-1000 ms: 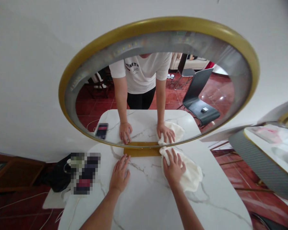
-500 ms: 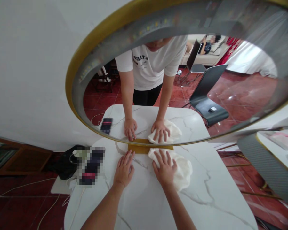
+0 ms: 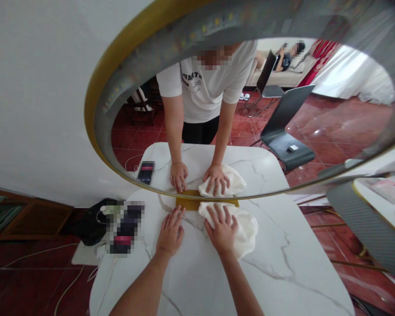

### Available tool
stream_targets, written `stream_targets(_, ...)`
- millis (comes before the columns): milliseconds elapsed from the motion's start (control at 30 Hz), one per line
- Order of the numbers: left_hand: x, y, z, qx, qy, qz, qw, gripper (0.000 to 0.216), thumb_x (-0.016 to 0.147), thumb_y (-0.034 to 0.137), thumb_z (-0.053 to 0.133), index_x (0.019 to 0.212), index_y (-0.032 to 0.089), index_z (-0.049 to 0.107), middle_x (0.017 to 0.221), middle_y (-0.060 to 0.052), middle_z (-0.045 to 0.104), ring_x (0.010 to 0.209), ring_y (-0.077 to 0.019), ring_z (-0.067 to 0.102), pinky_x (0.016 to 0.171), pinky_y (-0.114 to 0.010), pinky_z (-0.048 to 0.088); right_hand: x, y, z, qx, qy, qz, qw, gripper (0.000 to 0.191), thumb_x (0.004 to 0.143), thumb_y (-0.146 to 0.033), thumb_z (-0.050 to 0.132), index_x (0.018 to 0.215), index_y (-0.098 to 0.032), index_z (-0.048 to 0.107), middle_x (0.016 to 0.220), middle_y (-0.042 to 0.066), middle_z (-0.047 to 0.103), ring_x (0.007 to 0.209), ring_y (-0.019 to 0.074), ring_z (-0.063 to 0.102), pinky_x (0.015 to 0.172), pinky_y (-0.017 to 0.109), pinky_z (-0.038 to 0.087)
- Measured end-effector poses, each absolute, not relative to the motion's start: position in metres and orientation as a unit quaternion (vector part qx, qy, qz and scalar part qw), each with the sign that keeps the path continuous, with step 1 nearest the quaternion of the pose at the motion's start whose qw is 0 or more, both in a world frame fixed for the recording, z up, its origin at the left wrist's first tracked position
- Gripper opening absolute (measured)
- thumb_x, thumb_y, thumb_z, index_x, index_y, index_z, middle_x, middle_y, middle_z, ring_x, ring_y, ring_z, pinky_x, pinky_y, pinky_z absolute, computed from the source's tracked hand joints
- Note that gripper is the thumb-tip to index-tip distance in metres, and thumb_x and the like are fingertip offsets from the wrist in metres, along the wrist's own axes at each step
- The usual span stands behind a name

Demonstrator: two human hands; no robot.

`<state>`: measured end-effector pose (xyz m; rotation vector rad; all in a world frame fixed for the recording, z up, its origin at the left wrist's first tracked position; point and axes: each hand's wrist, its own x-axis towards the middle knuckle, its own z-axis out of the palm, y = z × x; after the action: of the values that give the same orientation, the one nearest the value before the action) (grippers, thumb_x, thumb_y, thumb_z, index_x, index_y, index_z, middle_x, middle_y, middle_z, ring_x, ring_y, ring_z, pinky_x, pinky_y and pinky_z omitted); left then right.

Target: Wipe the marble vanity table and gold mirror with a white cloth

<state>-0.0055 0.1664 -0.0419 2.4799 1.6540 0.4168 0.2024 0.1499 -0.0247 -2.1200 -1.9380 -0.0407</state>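
Note:
My right hand [image 3: 221, 229] lies flat with fingers spread on a white cloth [image 3: 245, 228], pressing it onto the white marble table [image 3: 283, 272] just in front of the mirror's gold base [image 3: 188, 203]. My left hand [image 3: 170, 231] rests open and flat on the bare marble beside it, holding nothing. The big round gold-framed mirror [image 3: 118, 70] stands at the table's far edge and reflects both hands, the cloth and my white T-shirt.
A blurred dark object [image 3: 125, 228] lies on the table's left side, next to a black bag [image 3: 88, 224] and cables on the red floor. A second mirror [image 3: 371, 228] leans at the right. The reflection shows a black chair [image 3: 285, 131] and another person on a sofa.
My right hand has slid the cloth leftward along the mirror's base, toward my left hand. My left hand stays put. The camera has come closer to the mirror and tilted up.

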Motion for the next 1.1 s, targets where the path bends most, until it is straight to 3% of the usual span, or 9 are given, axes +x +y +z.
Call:
stream_targets(233, -0.005, 0.166, -0.040, 0.822, 0.548, 0.136, 0.070, 0.069, 0.081, 0.013, 0.040, 0.144, 0.024, 0.016, 0.149, -0.003, 0.025, 0.132, -0.0200, 0.031, 0.108, -0.039, 0.026, 0.253, 0.141, -0.028, -0.781, -0.607, -0.068, 0.131, 0.038, 0.089, -0.036, 0.043, 0.127, -0.034, 0.049, 0.136, 0.001, 0.045, 0.128, 0.0271, 0.029, 0.100, 0.050, 0.017)
stream_targets(600, -0.005, 0.167, -0.041, 0.820, 0.553, 0.131, 0.065, 0.069, 0.080, 0.013, 0.040, 0.144, 0.024, 0.018, 0.149, -0.003, 0.025, 0.133, -0.0206, 0.030, 0.109, -0.040, 0.025, 0.179, 0.151, -0.028, -0.717, -0.680, -0.023, 0.147, 0.039, 0.089, -0.043, 0.043, 0.127, -0.037, 0.047, 0.137, -0.002, 0.044, 0.132, 0.0273, 0.025, 0.103, 0.052, 0.012)
stream_targets(900, -0.002, 0.165, -0.040, 0.822, 0.553, 0.134, 0.028, 0.069, 0.080, 0.012, 0.040, 0.144, 0.024, 0.018, 0.149, -0.002, 0.025, 0.134, -0.0218, 0.028, 0.110, -0.041, 0.025, 0.179, 0.153, -0.029, -0.716, -0.683, -0.007, 0.147, 0.040, 0.088, -0.044, 0.043, 0.127, -0.036, 0.047, 0.138, 0.000, 0.044, 0.132, 0.0281, 0.024, 0.103, 0.053, 0.012)
stream_targets(1100, 0.002, 0.167, -0.039, 0.844, 0.515, 0.144, 0.025, 0.071, 0.078, 0.011, 0.039, 0.144, 0.017, 0.015, 0.150, -0.004, 0.022, 0.137, -0.0219, 0.020, 0.112, -0.043, 0.021, 0.179, 0.152, -0.029, -0.716, -0.682, 0.004, 0.146, 0.042, 0.088, -0.045, 0.043, 0.129, -0.037, 0.045, 0.139, -0.001, 0.042, 0.132, 0.0282, 0.024, 0.103, 0.053, 0.012)
